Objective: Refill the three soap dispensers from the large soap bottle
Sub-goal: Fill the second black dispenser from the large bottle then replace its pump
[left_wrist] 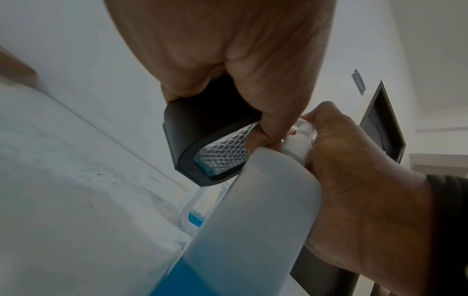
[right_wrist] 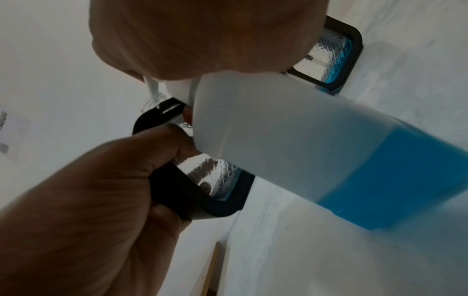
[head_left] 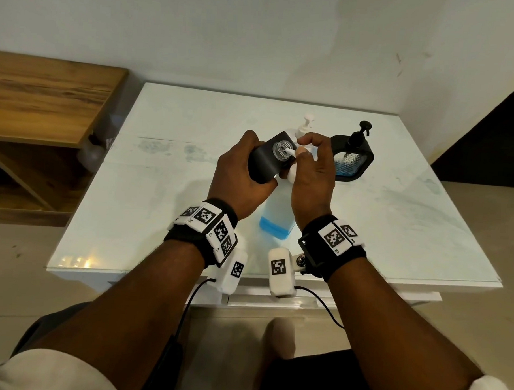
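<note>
Black casing wraps the dispenser [head_left: 267, 157] my left hand [head_left: 239, 172] grips tilted above the tabletop [head_left: 161, 208], cap off. My right hand [head_left: 312, 173] presses the pump [head_left: 293, 151] of the one large soap bottle [head_left: 278, 213], fingers [head_left: 306, 139] curled around it, nozzle at the open neck; blue soap sits low in it. I count three dispensers: this one, a second black one [head_left: 353, 157] far right, a white-pumped one [head_left: 304, 129] behind.
</note>
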The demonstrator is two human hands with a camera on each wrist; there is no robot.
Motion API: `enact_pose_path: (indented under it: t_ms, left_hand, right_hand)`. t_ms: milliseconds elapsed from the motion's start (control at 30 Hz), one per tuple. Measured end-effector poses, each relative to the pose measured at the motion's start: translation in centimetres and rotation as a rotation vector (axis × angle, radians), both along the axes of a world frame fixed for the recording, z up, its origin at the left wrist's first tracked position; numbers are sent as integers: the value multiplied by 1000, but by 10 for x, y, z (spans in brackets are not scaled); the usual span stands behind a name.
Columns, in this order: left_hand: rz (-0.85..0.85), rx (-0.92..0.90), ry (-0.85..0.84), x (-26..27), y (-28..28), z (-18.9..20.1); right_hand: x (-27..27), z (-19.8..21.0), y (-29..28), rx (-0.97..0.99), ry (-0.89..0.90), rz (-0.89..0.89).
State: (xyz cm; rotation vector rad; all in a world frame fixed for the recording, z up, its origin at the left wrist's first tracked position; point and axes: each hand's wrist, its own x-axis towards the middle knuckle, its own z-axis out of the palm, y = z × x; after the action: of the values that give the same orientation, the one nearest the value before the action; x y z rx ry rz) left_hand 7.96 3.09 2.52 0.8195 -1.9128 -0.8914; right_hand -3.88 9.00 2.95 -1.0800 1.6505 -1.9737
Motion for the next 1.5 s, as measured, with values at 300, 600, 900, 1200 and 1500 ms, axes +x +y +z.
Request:
enact_pose_path:
  t_ms: [300,600,900,1200,1500]
  left_hand:
    - [1,-2,-12,0,1,-1]
    - [-1,-11,-7,0,0,0]
    - [11,-9,-14,2,-1,0]
    - [5,-16,-15,0,1,0]
    - [2,-14,-6,0,0,0]
  right_hand:
    - [0,-1,0,26,-50,23]
    - [-2,-4,-1,9,-5,2]
    - [-1,0,-2,35,26,-6]
    - [-2,-2,-3,22,-13,-23]
    - [-3,-1,-1,-12,5,7]
